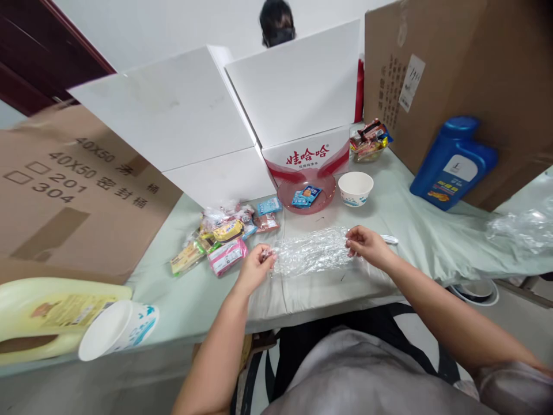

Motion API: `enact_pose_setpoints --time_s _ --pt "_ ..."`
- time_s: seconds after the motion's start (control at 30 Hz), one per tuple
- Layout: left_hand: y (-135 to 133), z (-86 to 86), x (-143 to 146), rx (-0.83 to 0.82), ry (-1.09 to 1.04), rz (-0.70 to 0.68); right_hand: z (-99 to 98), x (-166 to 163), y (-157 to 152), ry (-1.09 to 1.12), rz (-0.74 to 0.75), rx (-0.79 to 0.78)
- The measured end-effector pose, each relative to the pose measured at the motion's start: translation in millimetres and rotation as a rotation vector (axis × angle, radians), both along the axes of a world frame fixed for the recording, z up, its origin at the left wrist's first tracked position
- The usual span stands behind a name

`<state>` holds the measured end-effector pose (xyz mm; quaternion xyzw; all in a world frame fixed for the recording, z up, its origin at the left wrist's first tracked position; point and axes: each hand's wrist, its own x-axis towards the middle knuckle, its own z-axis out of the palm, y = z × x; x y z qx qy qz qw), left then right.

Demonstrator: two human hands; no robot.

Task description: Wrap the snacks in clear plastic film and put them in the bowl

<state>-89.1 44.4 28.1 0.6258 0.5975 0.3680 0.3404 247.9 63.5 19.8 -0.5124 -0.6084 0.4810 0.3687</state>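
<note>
A crinkled, transparent plastic sheet (313, 252), perhaps bubble wrap, stretches between my two hands just above the table. My left hand (254, 270) pinches its left end; something small and reddish shows at those fingertips, too small to name. At the other end, the fingers of my right hand (367, 245) are closed on the sheet's edge. A white handle-like piece (390, 239) sticks out beyond my right hand, the rest of it hidden. Left of the sheet lies a pile of wrapped snacks (228, 231). Behind it stands a pink transparent bowl (283, 202) with blue packets (306, 197) inside.
A white paper bowl (355, 189) stands beside the pink one. Farther back are a container of snacks (370, 141) and white boxes (294, 86). Cardboard boxes, a blue bottle (451, 164), a yellow jug (56, 317) and a tipped paper cup (118, 331) flank the table. A person (277, 26) is behind.
</note>
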Motion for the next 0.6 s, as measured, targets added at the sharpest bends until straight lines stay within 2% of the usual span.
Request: enact_pose_setpoints --time_s 0.17,0.37,0.47,0.6 --pt "28.3 -23.7 2.6 -0.005 0.154 0.158 -4.0 -14.0 27.9 -0.343 -0.114 0.085" --pt "27.2 -34.0 9.7 0.089 0.326 0.221 -1.9 -14.3 36.0 -0.707 -0.096 0.219" --pt "25.1 -36.5 14.1 0.135 0.373 0.26 -9.1 -17.1 33.1 -0.84 -0.093 0.293" --pt "21.9 -42.0 16.2 0.17 0.335 0.292 -21.5 -19.9 28.5 -0.923 -0.124 0.378"
